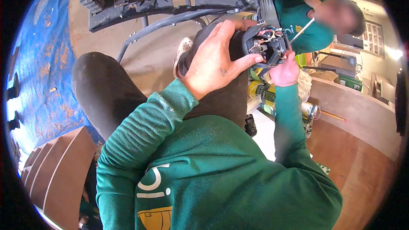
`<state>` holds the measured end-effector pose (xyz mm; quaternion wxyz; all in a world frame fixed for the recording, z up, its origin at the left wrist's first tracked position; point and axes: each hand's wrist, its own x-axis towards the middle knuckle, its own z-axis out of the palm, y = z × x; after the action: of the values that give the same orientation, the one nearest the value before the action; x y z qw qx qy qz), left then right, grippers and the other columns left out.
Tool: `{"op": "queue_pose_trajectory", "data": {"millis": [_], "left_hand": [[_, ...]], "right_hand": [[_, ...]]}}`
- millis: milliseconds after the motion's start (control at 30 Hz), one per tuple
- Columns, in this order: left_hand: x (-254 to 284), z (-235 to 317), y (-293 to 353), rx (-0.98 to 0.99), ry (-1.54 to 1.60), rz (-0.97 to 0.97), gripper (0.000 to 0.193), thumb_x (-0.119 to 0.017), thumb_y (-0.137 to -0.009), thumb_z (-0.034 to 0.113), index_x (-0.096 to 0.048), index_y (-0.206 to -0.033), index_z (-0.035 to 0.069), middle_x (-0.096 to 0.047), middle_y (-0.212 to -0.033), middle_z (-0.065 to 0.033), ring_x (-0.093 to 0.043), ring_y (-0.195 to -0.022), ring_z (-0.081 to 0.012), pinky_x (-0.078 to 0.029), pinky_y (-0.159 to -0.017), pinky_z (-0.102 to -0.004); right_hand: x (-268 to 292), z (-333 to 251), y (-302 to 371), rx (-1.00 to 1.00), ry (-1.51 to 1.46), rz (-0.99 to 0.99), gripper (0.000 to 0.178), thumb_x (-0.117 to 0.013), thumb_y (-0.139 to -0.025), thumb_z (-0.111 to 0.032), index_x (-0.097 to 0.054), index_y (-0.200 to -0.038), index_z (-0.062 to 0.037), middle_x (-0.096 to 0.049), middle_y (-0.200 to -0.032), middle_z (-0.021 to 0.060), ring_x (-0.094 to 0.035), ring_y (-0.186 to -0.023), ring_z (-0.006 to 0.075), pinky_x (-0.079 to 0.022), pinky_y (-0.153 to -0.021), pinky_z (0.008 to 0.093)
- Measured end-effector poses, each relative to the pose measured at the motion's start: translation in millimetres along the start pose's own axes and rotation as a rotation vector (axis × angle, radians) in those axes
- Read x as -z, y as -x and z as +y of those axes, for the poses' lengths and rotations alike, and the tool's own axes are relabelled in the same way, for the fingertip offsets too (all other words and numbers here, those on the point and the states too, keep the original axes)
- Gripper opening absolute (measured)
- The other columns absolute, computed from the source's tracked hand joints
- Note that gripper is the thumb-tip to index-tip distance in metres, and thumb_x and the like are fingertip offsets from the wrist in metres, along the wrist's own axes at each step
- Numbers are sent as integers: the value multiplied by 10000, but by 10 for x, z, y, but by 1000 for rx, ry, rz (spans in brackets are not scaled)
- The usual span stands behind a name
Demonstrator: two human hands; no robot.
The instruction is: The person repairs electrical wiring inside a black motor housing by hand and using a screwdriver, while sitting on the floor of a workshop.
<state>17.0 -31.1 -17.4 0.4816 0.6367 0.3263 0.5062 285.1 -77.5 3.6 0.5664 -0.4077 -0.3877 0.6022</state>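
Observation:
My left hand [219,57] grips a black housing [277,50] from its left side, the thumb on its near rim. The housing faces me with its inside exposed: coloured wires [269,34] and metal contacts show there. Against its lower right side is my right hand [284,71], fingers closed; what they hold is hidden. A thin pale rod [302,30] slants up to the right from just above these fingers; I cannot tell whether they hold it. The housing is above my right thigh.
A black metal frame [132,12] with curved bars stands in front of me. Another person [304,21] in green is close by at the upper right. Several yellow-and-green cans [260,91] are beside my right forearm. A blue tarp [47,72] and wooden shelving [59,168] lie to the left.

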Motion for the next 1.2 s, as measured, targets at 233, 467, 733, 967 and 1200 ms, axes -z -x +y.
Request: {"op": "queue_pose_trajectory", "data": {"millis": [233, 467, 733, 967, 1200], "left_hand": [[97, -86, 77, 6, 49, -89, 855, -945, -845, 432, -532, -1431, -33, -679, -1330, -237, -664, -1279, -359, -505, -1113, -454], [0, -96, 143, -12, -75, -97, 1220, -1074, -637, 412, -409, -1561, -27, -606, -1447, -253, -614, -1373, -393, -488, -1171, -472], [-106, -131, 113, -27, -183, -66, 1271, -1082, -604, 371, -388, -1596, -17, -580, -1500, -275, -554, -1428, -458, -456, -1206, -512], [-110, -182, 55, -23, -206, -117, 1152, -1053, -627, 347, -459, -1552, 4, -590, -1469, -237, -547, -1390, -460, -418, -1208, -529], [152, -106, 3, -23, -154, -127, 1132, -1045, -616, 338, -488, -1543, 4, -608, -1446, -219, -571, -1351, -437, -440, -1184, -509]], "right_hand": [[34, -291, -190, -51, 294, 0, 276, -664, -1050, -108, -644, -1292, 23, -732, -1216, 93, -698, -1092, 165, -555, -979, 332], [-119, -305, -314, -104, 413, 59, 194, -704, -996, -92, -739, -1165, -3, -751, -1301, 74, -637, -830, 59, -440, -657, 198], [-203, -313, -360, -109, 491, 41, 134, -685, -983, -123, -728, -1051, -16, -747, -1206, 50, -614, -831, 51, -424, -656, 206], [-10, -27, -321, 65, 301, 36, 106, -694, -1006, -118, -647, -967, -30, -676, -1421, 266, -706, -1221, 278, -547, -1076, 379], [-187, 38, -295, -5, 236, 60, 136, -705, -1013, -157, -657, -974, -35, -589, -1537, 313, -624, -1380, 372, -482, -1183, 471]]}}
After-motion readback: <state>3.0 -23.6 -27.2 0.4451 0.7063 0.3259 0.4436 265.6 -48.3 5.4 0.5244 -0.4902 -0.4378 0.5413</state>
